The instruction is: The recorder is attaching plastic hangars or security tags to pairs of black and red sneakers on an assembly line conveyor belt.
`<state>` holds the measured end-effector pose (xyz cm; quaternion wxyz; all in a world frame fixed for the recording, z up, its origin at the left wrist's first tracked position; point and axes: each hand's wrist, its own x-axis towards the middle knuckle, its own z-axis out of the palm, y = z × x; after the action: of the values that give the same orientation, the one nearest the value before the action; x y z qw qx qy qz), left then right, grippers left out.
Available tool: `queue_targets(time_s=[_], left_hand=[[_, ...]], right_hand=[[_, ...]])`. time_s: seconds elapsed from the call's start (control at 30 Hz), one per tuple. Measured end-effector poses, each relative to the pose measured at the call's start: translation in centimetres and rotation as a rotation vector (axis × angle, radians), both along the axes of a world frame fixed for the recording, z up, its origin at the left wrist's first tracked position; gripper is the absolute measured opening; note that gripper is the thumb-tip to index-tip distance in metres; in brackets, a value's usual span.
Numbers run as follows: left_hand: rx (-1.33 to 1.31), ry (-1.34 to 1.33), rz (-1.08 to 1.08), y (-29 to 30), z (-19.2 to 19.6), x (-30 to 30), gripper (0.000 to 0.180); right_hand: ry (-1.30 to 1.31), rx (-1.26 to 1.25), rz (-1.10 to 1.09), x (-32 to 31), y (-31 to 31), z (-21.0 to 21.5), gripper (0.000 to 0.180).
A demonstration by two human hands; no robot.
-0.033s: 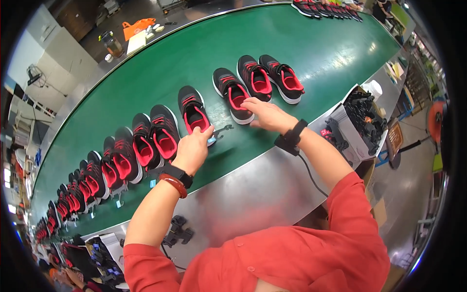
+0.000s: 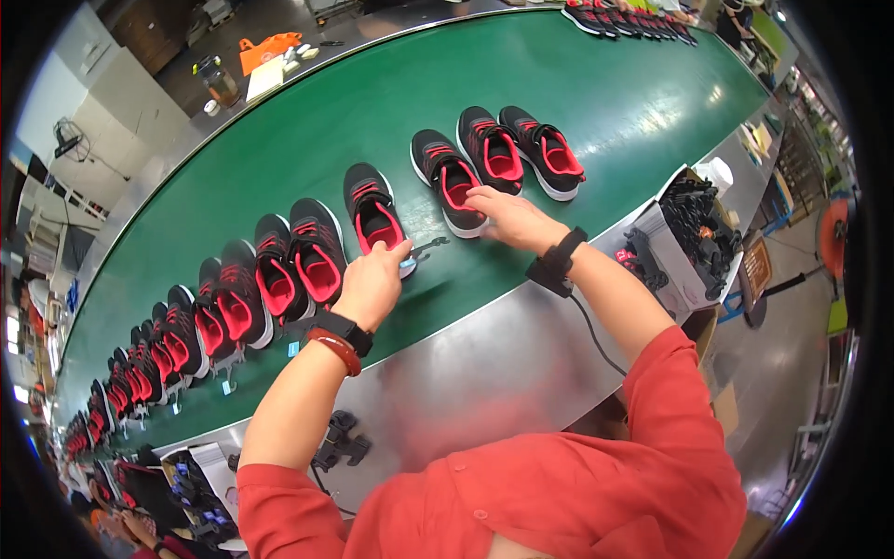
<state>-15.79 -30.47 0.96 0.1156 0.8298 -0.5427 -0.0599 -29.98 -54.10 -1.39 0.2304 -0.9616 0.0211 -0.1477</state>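
My left hand [image 2: 372, 279] is closed at the heel of a black sneaker [image 2: 369, 200] with a red lining and white sole. A dark plastic shoe hook [image 2: 430, 246] with a light blue label sticks out beside its fingertips. My right hand [image 2: 515, 220] grips the heel of another black-and-red sneaker [image 2: 436, 160], its fingers over the collar and its thumb lower down. Just to the right stand two matching sneakers, a nearer one [image 2: 489, 130] and an outer one [image 2: 533, 135]. All the toes point away from me.
A long row of similar sneakers [image 2: 233, 289] runs left along the green belt [image 2: 372, 84], several with hooks and blue labels. Boxes of black hooks stand at right [image 2: 675, 252] and lower left [image 2: 223, 489]. Loose hooks [image 2: 341, 443] lie on the metal ledge [image 2: 484, 359].
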Motion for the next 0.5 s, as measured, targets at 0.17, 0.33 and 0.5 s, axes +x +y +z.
queue_targets(time_s=[0.17,0.33,0.5], left_hand=[[-0.013,0.173,0.018,-0.5,-1.0,0.7,0.031],[0.016,0.234,0.064,-0.7,-0.2,0.7,0.033],[0.017,0.247,0.086,-0.7,-1.1,1.0,0.028]], right_hand=[[0.089,-0.009,0.066,2.1,1.1,0.3,0.025],[-0.069,-0.403,0.119,2.9,2.6,0.6,0.023],[-0.023,-0.505,0.141,4.0,4.2,1.3,0.018]])
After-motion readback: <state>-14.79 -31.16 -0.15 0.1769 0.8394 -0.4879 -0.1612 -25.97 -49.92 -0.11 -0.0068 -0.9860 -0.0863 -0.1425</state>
